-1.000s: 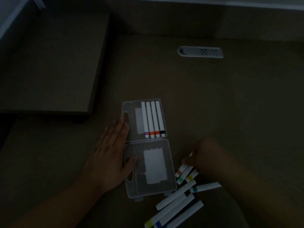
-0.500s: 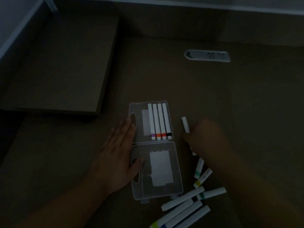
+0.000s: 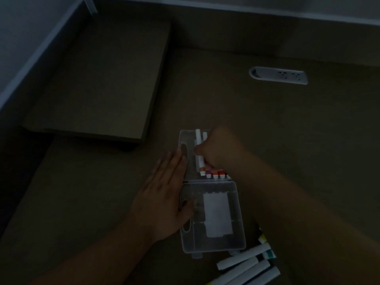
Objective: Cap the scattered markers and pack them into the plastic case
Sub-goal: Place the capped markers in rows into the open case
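The clear plastic case (image 3: pixel 238 243) lies open on the brown surface, lid half nearest me. Its far half holds several white markers (image 3: pixel 216 175) with coloured ends in a row. My right hand (image 3: pixel 218 150) is over that far half and pinches a white marker with an orange-brown end (image 3: pixel 199 138), laying it at the left of the row. My left hand (image 3: pixel 162 200) lies flat with straight fingers against the case's left edge, thumb on the lid half. Several loose white markers (image 3: pixel 244 262) lie at the lower right.
A white power strip (image 3: pixel 278 76) lies at the far right. A flat brown raised block (image 3: pixel 98 83) sits at the far left, and a pale wall edge (image 3: pixel 226 9) runs along the back.
My right hand carried a marker from right of the case to over its far half, beside the packed row. The left hand stayed at the case's left edge.
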### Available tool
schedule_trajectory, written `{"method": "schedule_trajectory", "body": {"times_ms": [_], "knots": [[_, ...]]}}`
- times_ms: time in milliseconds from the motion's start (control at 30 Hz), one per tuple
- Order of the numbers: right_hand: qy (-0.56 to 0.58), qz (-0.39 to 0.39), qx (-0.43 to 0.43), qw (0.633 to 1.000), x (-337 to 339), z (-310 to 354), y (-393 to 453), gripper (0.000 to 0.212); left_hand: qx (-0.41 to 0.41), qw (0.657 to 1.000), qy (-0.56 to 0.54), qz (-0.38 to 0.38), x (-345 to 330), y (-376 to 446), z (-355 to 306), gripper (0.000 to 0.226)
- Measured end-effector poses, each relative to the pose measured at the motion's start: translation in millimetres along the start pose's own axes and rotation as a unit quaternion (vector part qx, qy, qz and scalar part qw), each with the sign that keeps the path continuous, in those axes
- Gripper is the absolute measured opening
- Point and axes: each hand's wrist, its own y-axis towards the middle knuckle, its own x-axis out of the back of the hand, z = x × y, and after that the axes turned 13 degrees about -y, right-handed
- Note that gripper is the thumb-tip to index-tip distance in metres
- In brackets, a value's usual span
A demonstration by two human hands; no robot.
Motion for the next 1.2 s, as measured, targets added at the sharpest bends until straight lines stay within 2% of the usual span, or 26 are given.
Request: {"method": "schedule_trajectory", "body": {"times_ms": [133, 333, 433, 500, 633, 733, 1200], "knots": [[-0.066, 0.002, -0.004, 0.998, -1, 3, 2, 0.019, -0.003, 1.0, 0.005, -0.001, -1, 0, 1, 0.093], [-0.068, 0.019, -0.012, 0.997, -4, 2, 10, 0.017, 0.008, 1.0, -0.001, 0.002, -1, -1, 1, 0.092], [-0.063, 0.03, -0.008, 0.998, -3, 1, 13, 0.028, 0.01, 1.0, -0.006, 0.005, 0, -1, 0, 0.092], [-0.064, 0.053, -0.012, 0.996, -2, 1, 14, 0.032, 0.009, 1.0, -0.005, 0.002, 1, 0, -1, 0.092], [-0.006, 0.128, -0.081, 0.988, 5, 4, 14, 0.03, 0.013, 1.0, -0.001, 0.011, 2, -1, -1, 0.092], [-0.009, 0.152, -0.094, 0.984, 10, 6, 14, 0.028, 0.014, 1.0, -0.003, 0.015, 3, 1, -2, 0.092], [-0.009, 0.14, -0.06, 0.988, 9, 3, 12, 0.025, 0.016, 1.0, 0.008, 0.018, 2, 1, -1, 0.092]]}}
